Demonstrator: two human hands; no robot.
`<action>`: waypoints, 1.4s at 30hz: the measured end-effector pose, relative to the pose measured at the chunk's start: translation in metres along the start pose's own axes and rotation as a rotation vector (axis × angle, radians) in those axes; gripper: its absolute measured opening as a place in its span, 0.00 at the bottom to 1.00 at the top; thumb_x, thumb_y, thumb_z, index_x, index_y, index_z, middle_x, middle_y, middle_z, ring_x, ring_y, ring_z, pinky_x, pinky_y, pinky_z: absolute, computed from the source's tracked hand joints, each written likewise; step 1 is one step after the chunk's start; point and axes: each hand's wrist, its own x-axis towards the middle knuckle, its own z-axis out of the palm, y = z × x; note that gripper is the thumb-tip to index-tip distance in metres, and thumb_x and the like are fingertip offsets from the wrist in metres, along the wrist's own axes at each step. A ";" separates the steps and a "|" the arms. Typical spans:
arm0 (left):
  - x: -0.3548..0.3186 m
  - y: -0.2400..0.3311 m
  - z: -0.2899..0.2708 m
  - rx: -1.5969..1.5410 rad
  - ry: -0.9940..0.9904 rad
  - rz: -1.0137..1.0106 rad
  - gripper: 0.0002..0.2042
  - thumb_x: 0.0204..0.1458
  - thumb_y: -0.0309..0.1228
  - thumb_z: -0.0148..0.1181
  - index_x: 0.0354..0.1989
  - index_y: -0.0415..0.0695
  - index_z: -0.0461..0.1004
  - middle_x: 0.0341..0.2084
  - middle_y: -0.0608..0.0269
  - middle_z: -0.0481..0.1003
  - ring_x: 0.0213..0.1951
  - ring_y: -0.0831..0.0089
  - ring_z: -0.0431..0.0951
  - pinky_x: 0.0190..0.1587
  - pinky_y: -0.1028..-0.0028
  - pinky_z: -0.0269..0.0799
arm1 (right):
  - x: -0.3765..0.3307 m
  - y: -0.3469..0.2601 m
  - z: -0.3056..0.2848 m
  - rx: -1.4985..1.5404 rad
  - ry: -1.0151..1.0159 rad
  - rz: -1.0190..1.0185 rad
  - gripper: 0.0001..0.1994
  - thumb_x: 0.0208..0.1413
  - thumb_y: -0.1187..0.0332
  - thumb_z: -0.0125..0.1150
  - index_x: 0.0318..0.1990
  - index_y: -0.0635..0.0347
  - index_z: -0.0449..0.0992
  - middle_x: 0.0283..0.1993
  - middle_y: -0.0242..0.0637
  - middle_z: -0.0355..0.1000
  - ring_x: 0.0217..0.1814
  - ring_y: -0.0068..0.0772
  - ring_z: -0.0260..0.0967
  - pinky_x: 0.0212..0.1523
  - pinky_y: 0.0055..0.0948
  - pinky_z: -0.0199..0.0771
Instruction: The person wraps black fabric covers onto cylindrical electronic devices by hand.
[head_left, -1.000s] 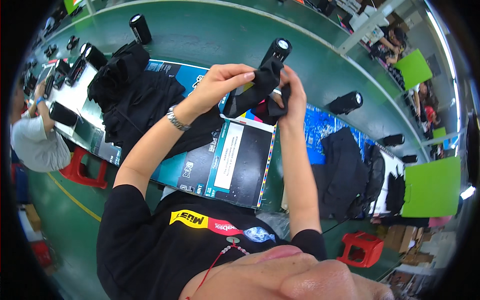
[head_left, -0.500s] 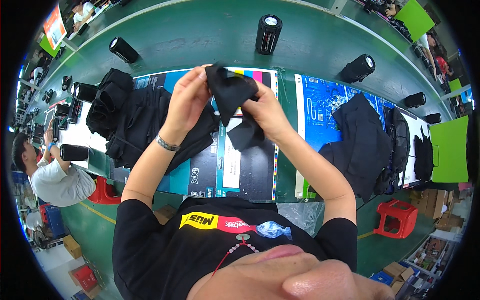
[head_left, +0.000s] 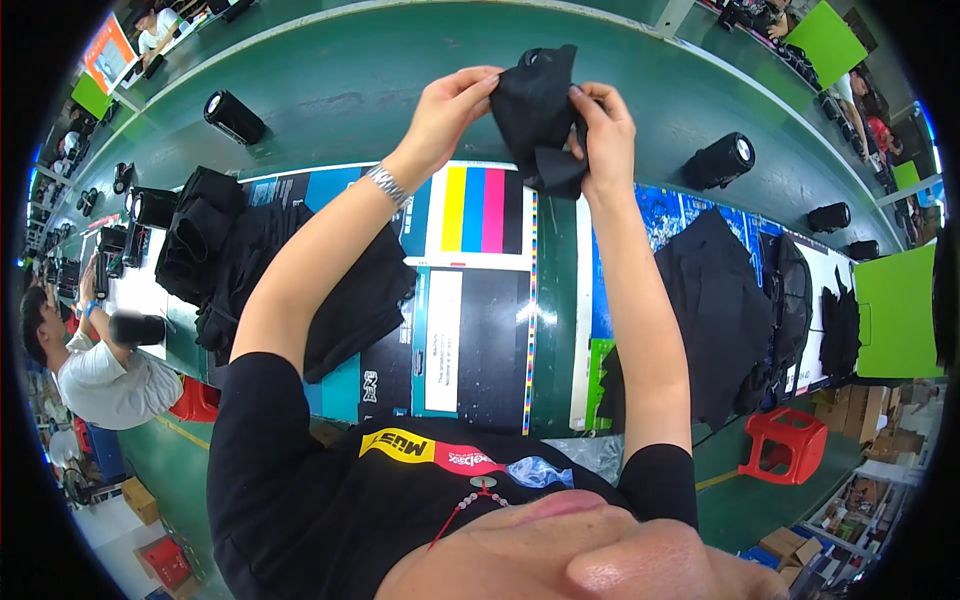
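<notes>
Out beyond the table's far edge, a piece of black fabric [head_left: 537,105] hangs between my two raised hands. My left hand [head_left: 455,105] pinches its left edge between thumb and fingers. On the other side, my right hand [head_left: 606,130] grips the right edge, with a folded flap dangling below. A dark round shape shows at the fabric's top; I cannot tell whether it is part of the cloth or something behind it. Nearest to my left arm lies a heap of black fabric pieces [head_left: 350,310]. Another pile of black fabric [head_left: 715,310] lies right of my right forearm.
Black cylindrical speakers [head_left: 234,118] stand along the green surface ahead, one speaker [head_left: 720,160] at the right. Printed sheets [head_left: 485,310] cover the table. At left sits a co-worker [head_left: 120,380] in white. A red stool [head_left: 785,445] and a green panel [head_left: 900,318] are at right.
Both hands have moved away from me and to the right with the black fabric. It now hangs more spread out, covering the spot where the middle speaker stood in view.
</notes>
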 end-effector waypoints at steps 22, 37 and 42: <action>0.102 -0.052 0.021 -0.077 0.263 -0.559 0.10 0.58 0.28 0.50 0.39 0.32 0.72 0.37 0.55 0.73 0.38 0.70 0.75 0.40 0.72 0.73 | 0.133 0.051 -0.081 -0.635 0.036 0.180 0.06 0.51 0.69 0.57 0.30 0.62 0.78 0.27 0.37 0.75 0.28 0.28 0.72 0.31 0.30 0.71; 0.150 -0.079 0.071 0.004 0.241 -0.544 0.12 0.57 0.36 0.54 0.39 0.39 0.73 0.34 0.57 0.77 0.36 0.71 0.78 0.43 0.72 0.73 | 0.146 0.056 -0.118 -0.910 -0.046 0.200 0.10 0.48 0.69 0.54 0.29 0.65 0.79 0.25 0.45 0.76 0.28 0.32 0.75 0.32 0.31 0.72; 0.160 -0.134 0.036 0.285 0.188 -0.376 0.13 0.56 0.35 0.53 0.40 0.38 0.76 0.38 0.53 0.77 0.42 0.65 0.75 0.50 0.69 0.67 | 0.147 0.078 -0.126 -0.846 -0.079 0.151 0.08 0.48 0.69 0.55 0.28 0.65 0.78 0.23 0.43 0.75 0.25 0.31 0.75 0.31 0.29 0.72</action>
